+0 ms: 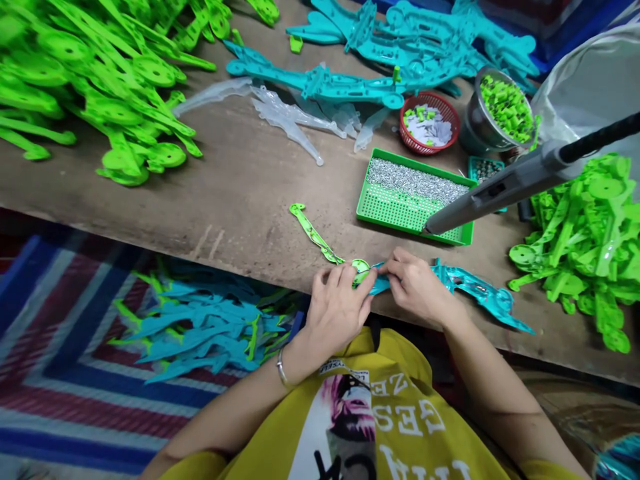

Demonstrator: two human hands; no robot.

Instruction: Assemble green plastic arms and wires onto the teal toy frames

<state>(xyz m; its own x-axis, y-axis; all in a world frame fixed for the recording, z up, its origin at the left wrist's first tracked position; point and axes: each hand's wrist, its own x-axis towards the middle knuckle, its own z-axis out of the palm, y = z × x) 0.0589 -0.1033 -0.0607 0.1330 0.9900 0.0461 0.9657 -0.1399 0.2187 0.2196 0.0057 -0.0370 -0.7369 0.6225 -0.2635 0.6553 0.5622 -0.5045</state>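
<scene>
At the front edge of the table lies a long blue plastic part (483,283), shaped like one half of a toy gun shell, its ribbed inside facing up. A slim green plastic part (315,233) with a round end meets it at the left. My left hand (336,303) is closed over this joint, fingertips on the green round end and the blue edge. My right hand (417,287) pinches at the blue part's left end, close to the left fingertips. A thin piece shows between the two hands, too small to name.
A green tray (410,215) of small metal screws stands ahead, below a grey electric screwdriver (495,190). Behind are a red basket (430,148) and a metal bowl (505,113) of small pieces. Green parts (590,233) pile at right and left, blue shells (415,40) at the back.
</scene>
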